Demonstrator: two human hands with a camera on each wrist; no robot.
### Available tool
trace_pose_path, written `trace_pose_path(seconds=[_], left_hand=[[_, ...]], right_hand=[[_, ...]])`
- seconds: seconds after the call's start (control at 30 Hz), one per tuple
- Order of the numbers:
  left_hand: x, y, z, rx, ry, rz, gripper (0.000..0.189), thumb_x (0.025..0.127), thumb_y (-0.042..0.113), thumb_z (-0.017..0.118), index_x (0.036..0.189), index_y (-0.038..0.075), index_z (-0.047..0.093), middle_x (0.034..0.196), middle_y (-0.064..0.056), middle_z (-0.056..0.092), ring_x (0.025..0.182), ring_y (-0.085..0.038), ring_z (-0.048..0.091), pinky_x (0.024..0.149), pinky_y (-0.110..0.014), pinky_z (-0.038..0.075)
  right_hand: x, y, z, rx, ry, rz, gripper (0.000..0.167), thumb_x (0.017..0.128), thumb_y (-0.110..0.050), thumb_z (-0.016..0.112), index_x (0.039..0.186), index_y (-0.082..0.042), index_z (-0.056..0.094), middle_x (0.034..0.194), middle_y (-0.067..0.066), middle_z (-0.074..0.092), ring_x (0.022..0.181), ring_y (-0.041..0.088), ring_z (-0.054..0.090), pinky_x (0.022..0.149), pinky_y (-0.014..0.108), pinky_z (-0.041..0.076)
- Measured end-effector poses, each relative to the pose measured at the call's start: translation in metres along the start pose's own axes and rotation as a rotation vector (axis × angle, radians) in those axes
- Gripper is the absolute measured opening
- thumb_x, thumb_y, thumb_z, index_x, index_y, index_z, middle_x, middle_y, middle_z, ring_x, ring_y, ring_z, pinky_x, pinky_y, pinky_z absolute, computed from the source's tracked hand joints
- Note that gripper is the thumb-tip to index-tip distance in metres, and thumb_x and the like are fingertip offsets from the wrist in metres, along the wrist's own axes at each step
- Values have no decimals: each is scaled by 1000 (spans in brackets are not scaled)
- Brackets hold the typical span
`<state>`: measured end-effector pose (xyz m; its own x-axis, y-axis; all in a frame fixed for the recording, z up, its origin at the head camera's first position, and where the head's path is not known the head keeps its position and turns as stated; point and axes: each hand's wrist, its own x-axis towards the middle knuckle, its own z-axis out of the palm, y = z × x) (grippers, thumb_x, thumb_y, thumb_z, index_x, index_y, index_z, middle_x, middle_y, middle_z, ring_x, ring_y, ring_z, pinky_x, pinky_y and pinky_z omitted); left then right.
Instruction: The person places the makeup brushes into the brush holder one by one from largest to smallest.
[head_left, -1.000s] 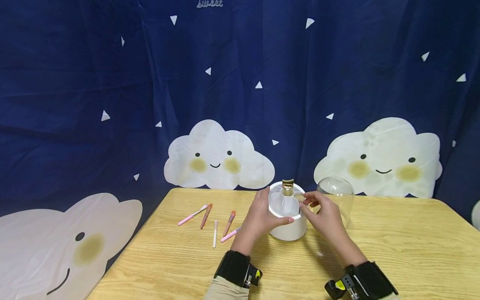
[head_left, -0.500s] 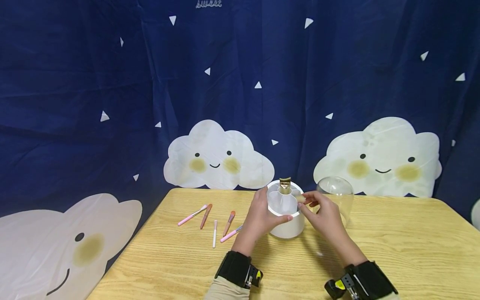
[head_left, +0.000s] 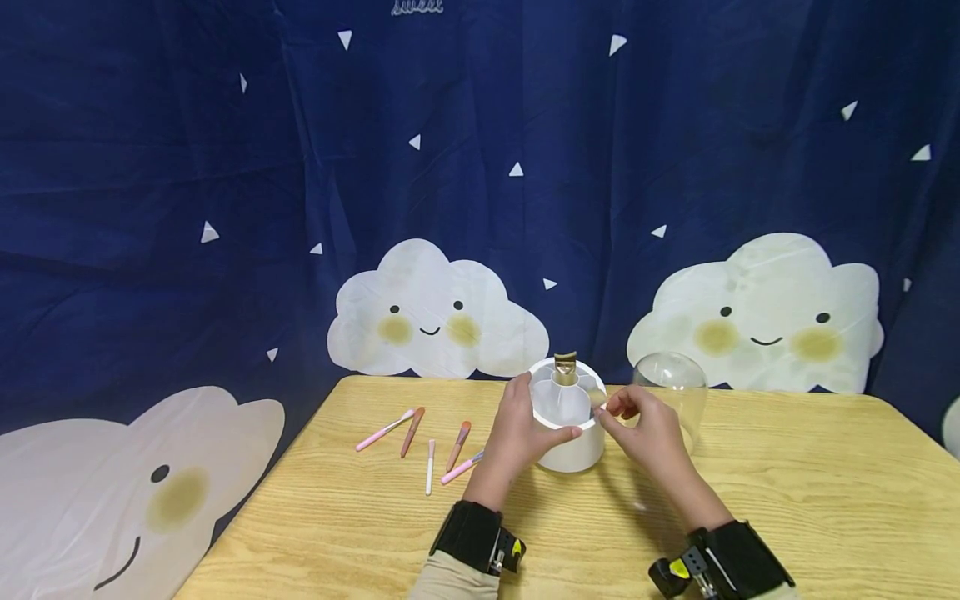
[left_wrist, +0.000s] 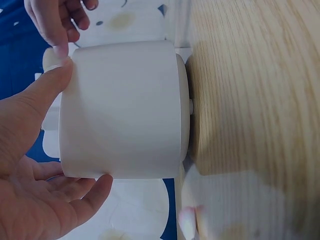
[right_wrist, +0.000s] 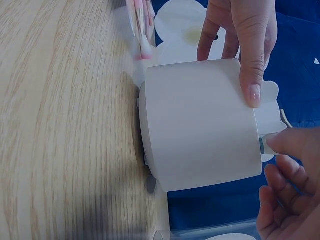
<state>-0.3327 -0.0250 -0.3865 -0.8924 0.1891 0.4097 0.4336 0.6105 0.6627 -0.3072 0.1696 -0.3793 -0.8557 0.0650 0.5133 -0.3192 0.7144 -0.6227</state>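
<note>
A white round makeup organizer [head_left: 567, 454] with clear inner compartments and a gold piece [head_left: 565, 369] at its centre stands on the table in the head view. My left hand [head_left: 519, 429] grips its near-left side, thumb along the front rim and fingers round the far side. My right hand [head_left: 647, 425] is at the right rim, thumb and forefinger pinching a small beige pad [head_left: 595, 398] at the compartment there. In the left wrist view the beige pad [left_wrist: 49, 59] peeks above the rim, and the right wrist view shows a teal bit [right_wrist: 261, 145] beside the thumb; the rest is hidden.
A clear dome cover [head_left: 686, 404] stands right behind my right hand. Left of the organizer lie several makeup brushes, among them a pink one [head_left: 384, 431], a white one [head_left: 430, 468] and an orange-tipped one [head_left: 458, 447]. A blue curtain [head_left: 465, 167] hangs behind the table.
The organizer has shifted slightly left and away, with my left hand still on it. The beige pad sits lower at the rim, and my right fingers stay beside it.
</note>
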Motion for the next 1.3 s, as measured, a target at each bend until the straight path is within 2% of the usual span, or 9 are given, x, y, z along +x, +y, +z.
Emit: trace_pose_path(seconds=[0.1, 0.2, 0.5, 0.73, 1.0, 1.1, 1.3], left_hand=[[0, 1, -1, -2, -1, -1, 106, 72, 39, 93, 149, -6, 35, 147, -19, 44, 127, -30, 54, 105, -42, 48], [0, 2, -1, 6, 1, -3, 107, 72, 40, 93, 149, -6, 35, 147, -19, 45, 127, -31, 54, 105, -43, 49], [-1, 3, -2, 49, 16, 26, 112, 69, 43, 94, 150, -7, 35, 145, -22, 46, 130, -34, 52, 105, -44, 48], [-2, 3, -5, 30, -16, 15, 115, 65, 38, 96, 151, -8, 34, 145, -23, 45, 130, -35, 50, 104, -47, 49], [-1, 4, -7, 22, -24, -1, 112, 67, 35, 96, 150, -8, 34, 146, -23, 45, 131, -36, 50, 105, -47, 48], [0, 3, -7, 19, -24, -9, 111, 68, 35, 96, 150, -8, 35, 146, -24, 45, 131, -37, 50, 106, -48, 47], [0, 4, -8, 27, -23, -10, 111, 68, 35, 96, 150, -8, 35, 145, -24, 46, 131, -38, 51, 105, -48, 48]], right_hand=[[0, 1, 0, -11, -4, -22, 11, 85, -10, 79, 88, -2, 71, 86, 9, 69, 84, 27, 64, 77, 41, 54], [1, 2, 1, -6, -1, -64, 10, 85, -6, 76, 93, 0, 75, 90, 12, 71, 85, 29, 65, 79, 47, 54], [-1, 5, 3, -2, 8, -183, 25, 81, 10, 62, 101, 5, 76, 104, 22, 68, 95, 38, 63, 78, 49, 52], [-3, 9, 10, -21, 9, -260, 27, 81, 10, 66, 107, 7, 75, 102, 23, 65, 97, 42, 58, 80, 52, 47], [-3, 8, 10, -23, -20, -236, 28, 86, 7, 64, 112, 7, 73, 105, 26, 62, 102, 44, 56, 83, 56, 44], [-3, 6, 10, -6, -1, -228, 25, 88, 7, 63, 111, 7, 73, 109, 28, 63, 103, 43, 57, 82, 53, 47], [-2, 5, 9, 13, 46, -234, 20, 87, 4, 66, 105, 7, 74, 107, 25, 65, 94, 36, 59, 77, 46, 50]])
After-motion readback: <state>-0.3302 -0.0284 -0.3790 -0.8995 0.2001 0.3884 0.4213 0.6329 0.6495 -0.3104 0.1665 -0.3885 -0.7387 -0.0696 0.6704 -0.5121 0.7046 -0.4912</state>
